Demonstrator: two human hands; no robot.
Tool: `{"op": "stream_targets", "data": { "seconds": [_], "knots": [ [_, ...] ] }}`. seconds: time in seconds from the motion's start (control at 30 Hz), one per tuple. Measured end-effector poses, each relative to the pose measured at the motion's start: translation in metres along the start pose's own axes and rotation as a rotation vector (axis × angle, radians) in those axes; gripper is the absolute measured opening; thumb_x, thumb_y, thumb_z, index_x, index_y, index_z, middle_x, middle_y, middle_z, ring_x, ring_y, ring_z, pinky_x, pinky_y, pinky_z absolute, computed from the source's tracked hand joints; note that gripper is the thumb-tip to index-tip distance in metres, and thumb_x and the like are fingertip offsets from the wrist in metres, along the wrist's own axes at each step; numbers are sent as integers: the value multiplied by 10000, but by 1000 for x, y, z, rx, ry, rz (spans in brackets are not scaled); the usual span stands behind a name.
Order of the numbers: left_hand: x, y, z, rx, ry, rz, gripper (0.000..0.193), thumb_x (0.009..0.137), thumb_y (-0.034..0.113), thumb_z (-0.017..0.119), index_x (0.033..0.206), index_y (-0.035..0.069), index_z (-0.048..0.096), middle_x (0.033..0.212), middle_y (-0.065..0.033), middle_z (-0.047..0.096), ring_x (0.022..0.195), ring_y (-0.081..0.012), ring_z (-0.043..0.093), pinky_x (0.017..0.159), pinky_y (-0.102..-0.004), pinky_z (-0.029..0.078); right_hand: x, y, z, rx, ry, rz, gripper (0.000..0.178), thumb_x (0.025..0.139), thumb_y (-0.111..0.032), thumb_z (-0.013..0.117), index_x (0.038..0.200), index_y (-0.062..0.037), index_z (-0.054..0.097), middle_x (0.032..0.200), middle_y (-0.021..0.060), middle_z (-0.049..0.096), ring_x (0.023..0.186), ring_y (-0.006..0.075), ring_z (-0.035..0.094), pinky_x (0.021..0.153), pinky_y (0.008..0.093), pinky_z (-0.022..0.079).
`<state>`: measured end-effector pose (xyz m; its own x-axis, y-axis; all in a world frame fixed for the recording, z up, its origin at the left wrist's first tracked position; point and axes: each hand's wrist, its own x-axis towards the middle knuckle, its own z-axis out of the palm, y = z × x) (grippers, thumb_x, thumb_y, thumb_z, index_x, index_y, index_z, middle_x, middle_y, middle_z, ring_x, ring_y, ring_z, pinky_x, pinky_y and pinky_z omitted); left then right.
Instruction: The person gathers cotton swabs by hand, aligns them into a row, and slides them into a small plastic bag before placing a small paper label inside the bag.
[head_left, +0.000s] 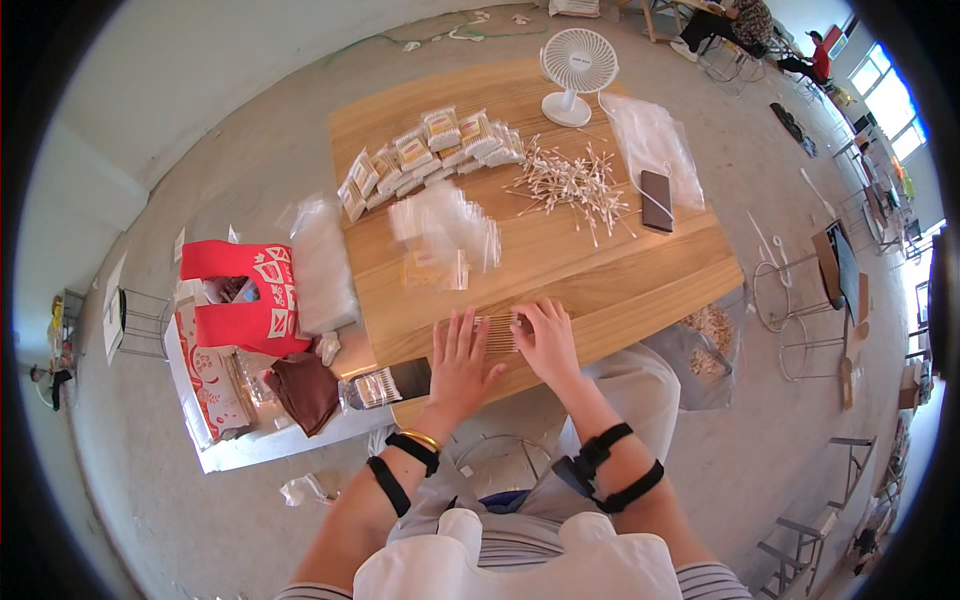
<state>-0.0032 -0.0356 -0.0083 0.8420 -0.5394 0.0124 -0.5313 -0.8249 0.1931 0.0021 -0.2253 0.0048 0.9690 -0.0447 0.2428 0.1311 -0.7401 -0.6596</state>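
Note:
A row of cotton swabs (497, 334) lies side by side on the wooden table (640, 290) near its front edge. My left hand (455, 368) rests flat at the row's left end, fingers stretched and apart. At the other end, my right hand (546, 343) has its fingers bent and closed around the swab tips. Beyond my hands lie clear plastic bags (450, 230) and some yellow-printed bags (435, 270). A loose pile of cotton swabs (580, 185) spreads farther back to the right. Filled swab packets (415, 150) are stacked at the back left.
A white fan (570, 108) stands at the far edge, near a dark phone (656, 200) and a plastic bag (655, 135). Left of the table sit a red bag (240, 295) and a brown cloth bag (305, 390). A clear sack (710, 345) hangs by the right edge. People (735, 25) sit far off.

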Motion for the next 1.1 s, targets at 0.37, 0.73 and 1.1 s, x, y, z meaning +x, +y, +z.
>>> {"op": "stream_targets", "data": {
  "seconds": [0.37,0.73,1.1],
  "knots": [
    [5,12,3,21,-29,-47,817,977,558,436,1588,80,179,1644,-210,116,1522,-393,90,1206,-599,44,50,24,-6,-156,-218,57,50,794,-174,703,779,-131,683,803,81,645,864,301,619,804,440,464],
    [3,5,-2,-12,-24,-47,847,977,586,407,1582,45,167,1641,-221,116,1521,-407,73,1213,-578,43,-6,21,-33,-333,-165,-246,771,866,-423,642,1446,20,395,1493,229,402,1416,397,336,1177,507,263],
    [12,-5,9,34,39,-73,1004,941,704,330,1526,-101,201,1621,-256,162,1532,-364,56,1222,-556,31,-35,-6,27,-410,-215,-183,833,875,-368,537,1513,78,240,1596,285,202,1505,399,175,1234,501,129]
  ]
}}
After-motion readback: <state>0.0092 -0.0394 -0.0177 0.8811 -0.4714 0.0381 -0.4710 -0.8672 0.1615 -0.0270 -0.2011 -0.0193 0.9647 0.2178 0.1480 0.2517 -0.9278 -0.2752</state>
